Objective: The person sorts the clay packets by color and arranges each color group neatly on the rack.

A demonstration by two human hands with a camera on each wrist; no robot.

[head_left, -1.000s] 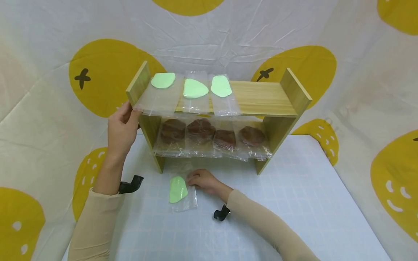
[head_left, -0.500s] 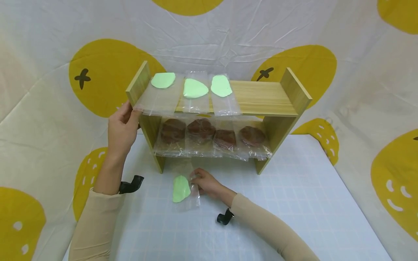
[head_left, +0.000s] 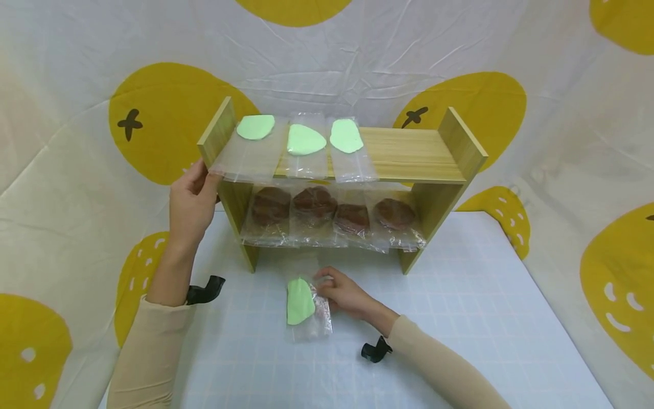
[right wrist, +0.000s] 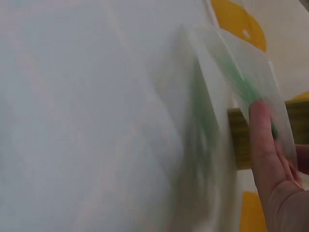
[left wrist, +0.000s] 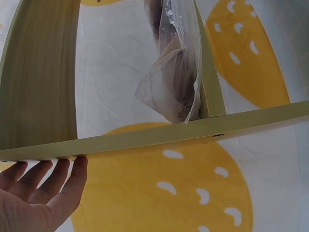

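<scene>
My left hand (head_left: 191,199) is at the upper left side of a two-tier wooden shelf (head_left: 409,153). In the left wrist view its fingertips (left wrist: 79,162) touch the outer face of the side board; the thumb is hidden there. My right hand (head_left: 347,292) pinches the right edge of a clear zip bag (head_left: 322,318) holding a flat pale green piece (head_left: 300,301). This bag is raised in front of the shelf, over the table. In the right wrist view the bag (right wrist: 256,72) stands tilted between thumb and fingers.
Across the top tier lie three bagged pale green pieces (head_left: 306,140), left to middle. Several bagged dark brown rounds (head_left: 315,203) fill the lower tier, bag ends overhanging its front edge. A pale checked cloth (head_left: 485,318) covers the table; patterned fabric (head_left: 327,57) hangs behind.
My right hand has lifted the bagged green piece and moved it to the right. My left hand stays at the shelf's side, and the shelf has not moved.
</scene>
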